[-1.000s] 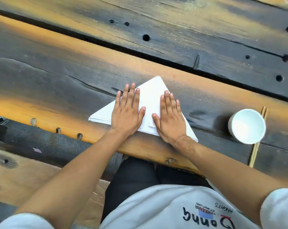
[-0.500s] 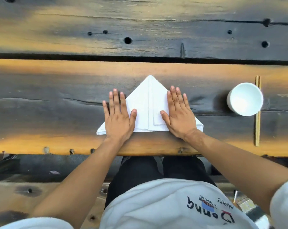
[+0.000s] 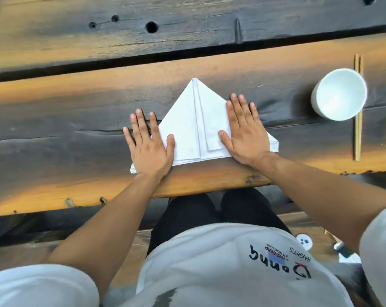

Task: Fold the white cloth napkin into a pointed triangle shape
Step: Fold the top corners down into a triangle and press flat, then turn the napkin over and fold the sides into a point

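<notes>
Napkin lies flat on the wood table, near its front edge, already a triangle w/ apex pointing away from the person. Two flaps meet at a centre seam; the right flap's hemmed edge stops short of the base, so layers aren't flush there. Base corners stick out past both wrists.

Left hand lies flat, fingers straight and spread, over the napkin's left corner, fingertips reaching past the cloth onto bare wood. Right hand also flat, fingers straight and close together, pressing the napkin's right side. Neither hand holds anything.

Judgement: the shape is basically done; what's left is prob. smoothing creases and evening the base, then lifting off.

White bowl sits well right of the napkin, upright, w/ chopsticks partly under its far side. Both are well apart from the cloth, so nothing blocks the work. A dark gap between planks runs beyond the napkin's apex, not touching it.
</notes>
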